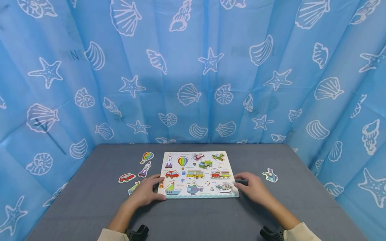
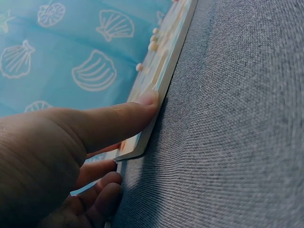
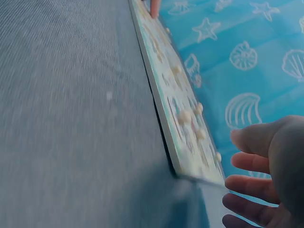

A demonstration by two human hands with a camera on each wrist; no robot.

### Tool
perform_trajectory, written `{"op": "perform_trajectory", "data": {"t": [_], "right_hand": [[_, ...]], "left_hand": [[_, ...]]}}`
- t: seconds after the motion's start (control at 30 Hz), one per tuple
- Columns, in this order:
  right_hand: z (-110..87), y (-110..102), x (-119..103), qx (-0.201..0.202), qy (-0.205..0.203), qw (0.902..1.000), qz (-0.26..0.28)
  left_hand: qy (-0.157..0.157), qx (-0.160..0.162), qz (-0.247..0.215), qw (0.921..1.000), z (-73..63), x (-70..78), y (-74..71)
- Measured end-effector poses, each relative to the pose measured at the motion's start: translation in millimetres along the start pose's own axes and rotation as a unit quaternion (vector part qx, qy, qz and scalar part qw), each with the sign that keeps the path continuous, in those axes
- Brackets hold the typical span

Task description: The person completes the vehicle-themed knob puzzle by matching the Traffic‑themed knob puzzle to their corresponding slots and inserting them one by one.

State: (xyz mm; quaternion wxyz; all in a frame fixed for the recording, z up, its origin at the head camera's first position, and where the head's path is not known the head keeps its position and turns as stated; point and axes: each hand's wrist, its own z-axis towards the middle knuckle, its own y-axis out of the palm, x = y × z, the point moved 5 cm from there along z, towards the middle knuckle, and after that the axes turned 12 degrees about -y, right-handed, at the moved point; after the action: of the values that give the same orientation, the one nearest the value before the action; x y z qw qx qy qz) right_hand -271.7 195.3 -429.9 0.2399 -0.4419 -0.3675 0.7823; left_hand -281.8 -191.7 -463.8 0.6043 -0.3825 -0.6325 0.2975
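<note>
A wooden peg puzzle board point(image 1: 187, 179) with vehicle pictures lies flat on the table. My left hand point(image 1: 146, 190) grips its near left corner. The left thumb point(image 2: 148, 97) presses on the near edge, while the other fingers lie along the left side. Knobbed pieces such as a bus point(image 1: 195, 174), a train point(image 1: 220, 174) and a ship point(image 1: 223, 188) sit in the board. Just off its right side, my right hand point(image 1: 252, 188) hovers with fingers loosely spread and nothing in them; the right wrist view shows a gap between those fingers and the board's corner.
Left of the board lie loose balloon point(image 1: 147, 157), rocket point(image 1: 144, 169) and car point(image 1: 126, 177) pieces, plus a sailboat piece point(image 1: 132, 189) partly behind my left hand. Another loose knobbed piece point(image 1: 270, 175) lies to the right. A blue shell-print curtain point(image 1: 193, 73) hangs behind the grey table point(image 1: 205, 221).
</note>
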Motion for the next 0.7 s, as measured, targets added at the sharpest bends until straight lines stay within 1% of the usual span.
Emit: {"op": "perform_trajectory", "data": {"t": [0.17,0.27,0.47,0.7], "right_hand": [[-10.1,-13,11,0.016,0.000,0.9998,-0.010],[-15.7,-20,19,0.029,-0.009,0.9989,-0.035],[-23.4,-35,37,0.055,-0.024,0.9941,-0.091],[-26.3,-51,59,0.060,-0.009,0.9914,-0.116]], "left_hand": [[-0.005,-0.004,-0.004,1.0000,0.3,-1.4,0.4],[-0.007,-0.005,-0.005,1.0000,0.4,-1.6,0.6],[0.001,-0.002,-0.003,1.0000,-1.3,0.2,-0.8],[-0.003,-0.007,-0.003,1.0000,-2.9,2.2,-1.3]]}}
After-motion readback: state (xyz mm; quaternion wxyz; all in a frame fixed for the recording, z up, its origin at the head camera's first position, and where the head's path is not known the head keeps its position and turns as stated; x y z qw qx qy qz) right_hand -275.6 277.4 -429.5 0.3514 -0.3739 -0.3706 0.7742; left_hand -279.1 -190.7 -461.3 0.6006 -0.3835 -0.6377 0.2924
